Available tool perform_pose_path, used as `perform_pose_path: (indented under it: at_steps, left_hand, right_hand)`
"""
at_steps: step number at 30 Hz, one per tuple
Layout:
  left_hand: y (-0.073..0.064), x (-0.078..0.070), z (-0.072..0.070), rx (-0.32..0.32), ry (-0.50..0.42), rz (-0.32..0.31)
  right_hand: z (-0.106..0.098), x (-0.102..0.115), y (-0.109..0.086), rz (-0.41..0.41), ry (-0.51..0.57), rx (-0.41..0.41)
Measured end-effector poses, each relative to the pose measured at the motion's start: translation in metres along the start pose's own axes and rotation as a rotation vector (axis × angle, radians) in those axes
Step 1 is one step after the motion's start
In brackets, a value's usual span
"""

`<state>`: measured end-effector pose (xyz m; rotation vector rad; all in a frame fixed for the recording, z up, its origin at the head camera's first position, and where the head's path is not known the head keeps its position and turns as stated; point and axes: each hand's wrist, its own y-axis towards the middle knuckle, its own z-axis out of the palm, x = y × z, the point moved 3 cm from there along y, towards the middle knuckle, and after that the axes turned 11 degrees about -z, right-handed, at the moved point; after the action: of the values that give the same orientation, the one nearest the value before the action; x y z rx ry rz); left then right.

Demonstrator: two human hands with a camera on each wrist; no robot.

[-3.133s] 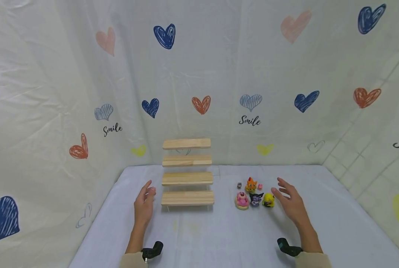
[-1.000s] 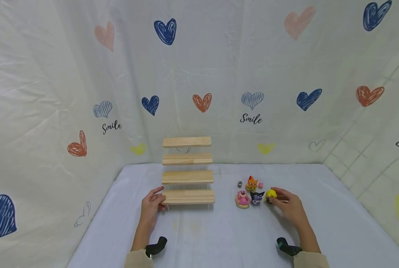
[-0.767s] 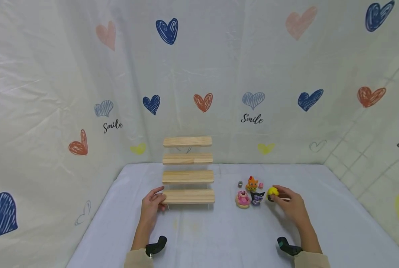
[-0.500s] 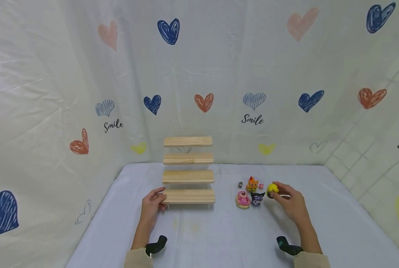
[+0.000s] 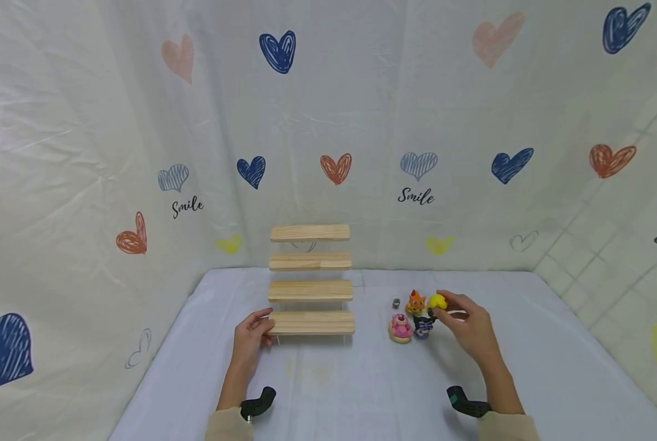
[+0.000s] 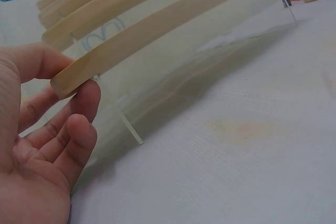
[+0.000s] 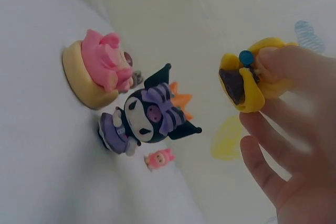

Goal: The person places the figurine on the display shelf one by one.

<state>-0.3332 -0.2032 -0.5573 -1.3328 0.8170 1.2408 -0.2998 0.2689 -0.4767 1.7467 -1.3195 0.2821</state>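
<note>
At the left, a four-tier display rack has pale wooden boards [image 5: 310,291] on thin clear supports. My left hand [image 5: 248,340] pinches the left end of its lowest board [image 6: 79,77], thumb and fingers on opposite faces. In my right hand [image 5: 471,331] a yellow toy figurine [image 7: 257,77] is pinched between thumb and fingers, raised off the table. It hangs close by a black-and-purple figurine [image 7: 144,116] and an orange figurine [image 5: 415,302]. A pink bear figurine [image 7: 102,64] on a cream base sits to their left.
A tiny grey figurine [image 5: 396,303] stands left of the orange one, and a tiny pink figurine [image 7: 159,159] lies behind the black-and-purple one. White cloth covers the table [image 5: 361,392]. A heart-printed curtain [image 5: 372,122] rises behind and at the sides.
My left hand has moved right onto the rack's lowest board and gripped it. My right hand has taken up the yellow figurine, lifted it and just now carried it left toward the others.
</note>
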Motion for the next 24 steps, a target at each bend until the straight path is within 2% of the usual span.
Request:
perform_pose_path:
  at_steps: [11,24]
  left_hand:
    - [-0.003,-0.003,0.001,0.015,-0.02,0.009]
    - [-0.005,-0.003,0.0,0.005,-0.019,-0.003]
  right_hand:
    - [0.019,0.03,0.003,-0.069,0.062,0.015]
    - [0.056,0.062,0.002,-0.133,0.186,0.062]
